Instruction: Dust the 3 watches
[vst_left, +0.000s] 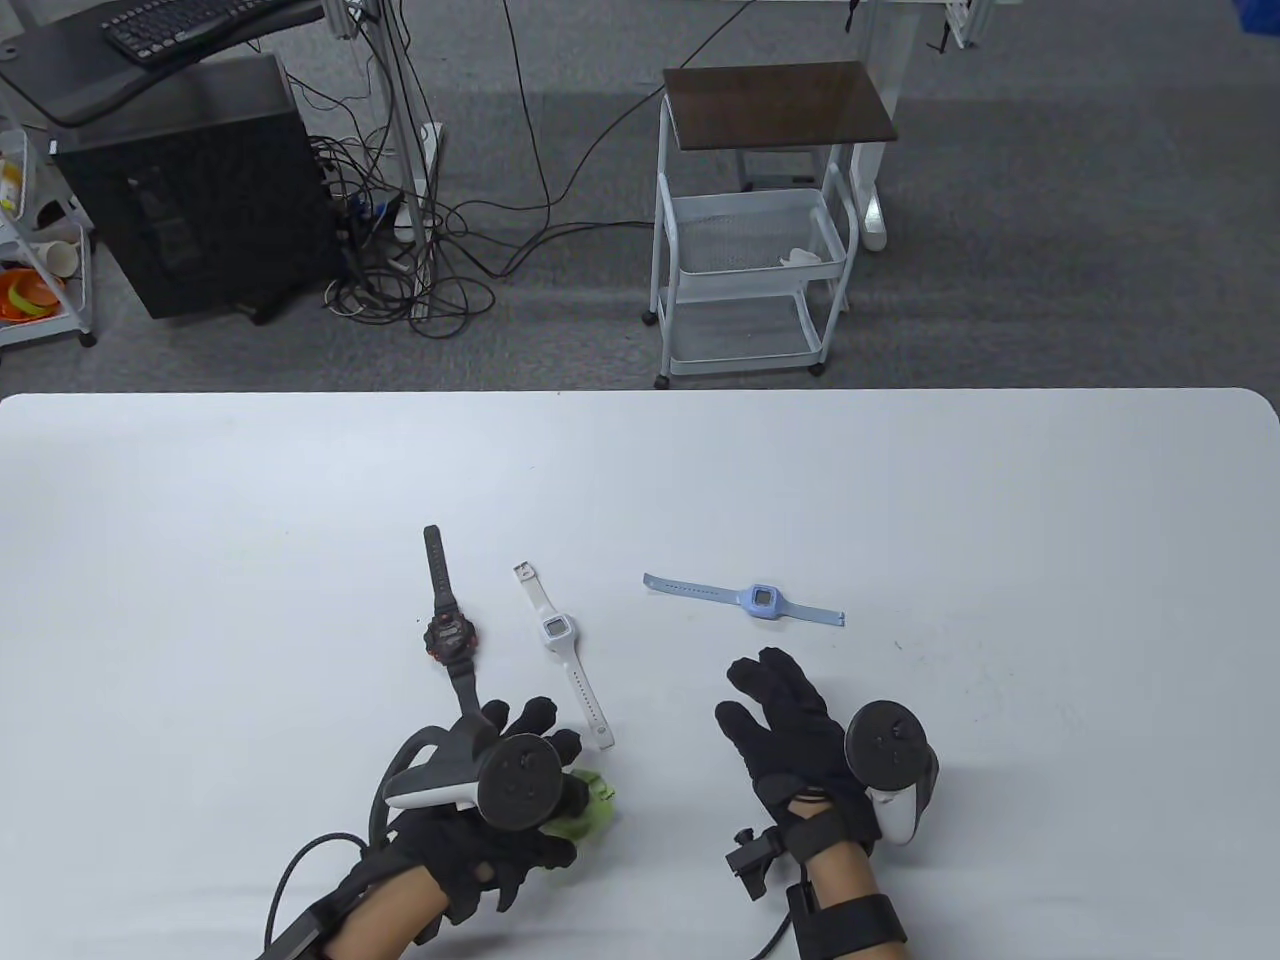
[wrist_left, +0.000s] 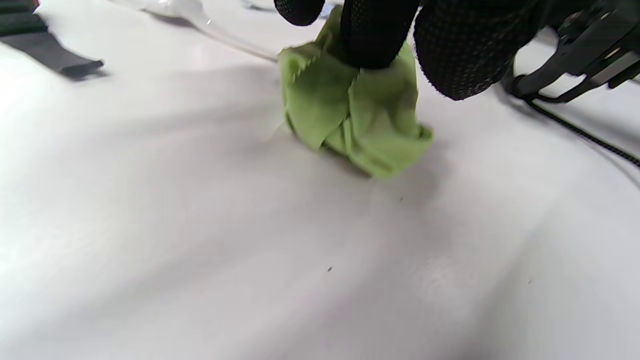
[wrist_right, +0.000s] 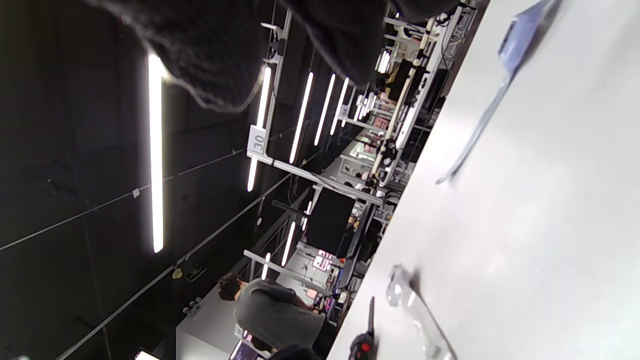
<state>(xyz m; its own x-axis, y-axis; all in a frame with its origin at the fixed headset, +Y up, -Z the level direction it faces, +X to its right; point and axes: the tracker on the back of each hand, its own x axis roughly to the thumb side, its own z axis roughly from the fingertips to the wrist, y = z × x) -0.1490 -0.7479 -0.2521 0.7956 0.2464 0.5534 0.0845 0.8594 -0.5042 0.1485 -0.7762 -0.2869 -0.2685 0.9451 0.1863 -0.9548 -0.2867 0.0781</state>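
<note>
Three watches lie flat on the white table (vst_left: 900, 480): a black one (vst_left: 449, 632) at the left, a white one (vst_left: 563, 645) beside it, a light blue one (vst_left: 755, 600) to the right. My left hand (vst_left: 520, 760) holds a crumpled green cloth (vst_left: 590, 805) near the white strap's lower end; in the left wrist view the fingertips (wrist_left: 375, 35) pinch the cloth (wrist_left: 350, 115) against the table. My right hand (vst_left: 775, 705) hovers open below the blue watch, fingers spread, holding nothing. The right wrist view is tilted and shows the blue watch (wrist_right: 520, 40), the white watch (wrist_right: 415, 305) and the black watch (wrist_right: 365, 340).
Beyond the table's far edge stand a white wire cart (vst_left: 750, 230) with a brown top, a black computer case (vst_left: 200, 190) and tangled cables (vst_left: 420, 260) on grey carpet. A person (wrist_right: 275, 310) sits in the background of the right wrist view.
</note>
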